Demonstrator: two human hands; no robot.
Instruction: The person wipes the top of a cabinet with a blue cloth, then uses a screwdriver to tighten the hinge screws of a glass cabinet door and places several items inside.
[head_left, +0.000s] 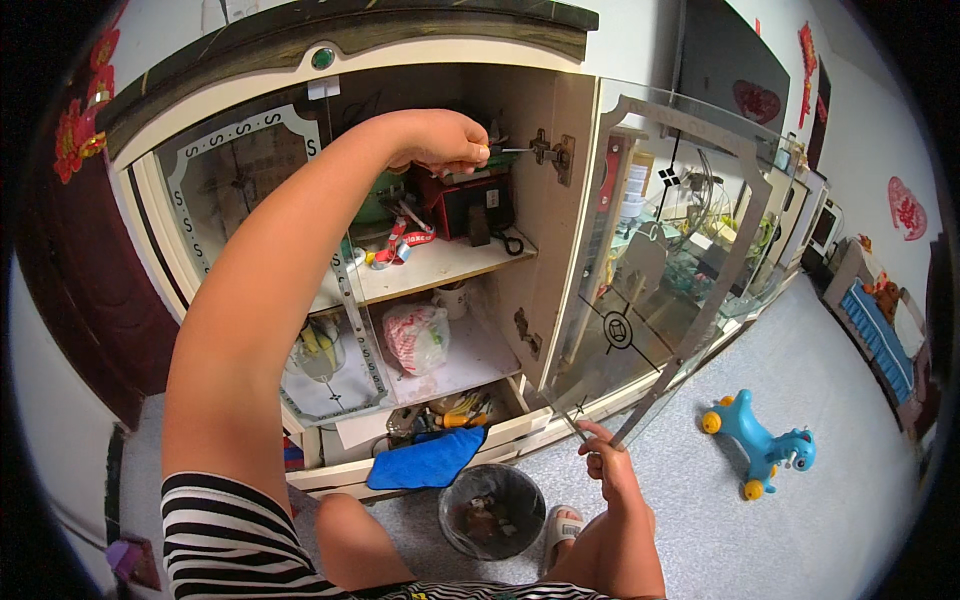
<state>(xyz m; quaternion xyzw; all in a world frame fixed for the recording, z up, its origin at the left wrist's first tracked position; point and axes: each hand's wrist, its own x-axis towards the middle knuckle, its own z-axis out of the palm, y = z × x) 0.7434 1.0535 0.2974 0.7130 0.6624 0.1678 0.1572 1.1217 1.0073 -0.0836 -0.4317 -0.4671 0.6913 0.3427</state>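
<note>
Raised inside the open upper part of the cabinet, my left hand (450, 146) grips a small screwdriver (516, 150). Its thin metal shaft points right at the upper cabinet hinge (559, 156); whether the tip touches it I cannot tell. Low on the right, my right hand (611, 461) holds the bottom corner of the patterned glass door (652, 262), which stands swung outward. A lower hinge (527, 332) sits on the same side panel. My left forearm hides part of the left glass door (240, 172) and the shelves.
A red box (469, 206), scissors (510, 241) and a lanyard lie on the shelf, with a plastic bag (416, 337) below. A blue cloth (427, 459) drapes over the open drawer (502, 450). A trash bin (492, 511) stands by my feet; a blue ride-on toy (757, 442) is at right.
</note>
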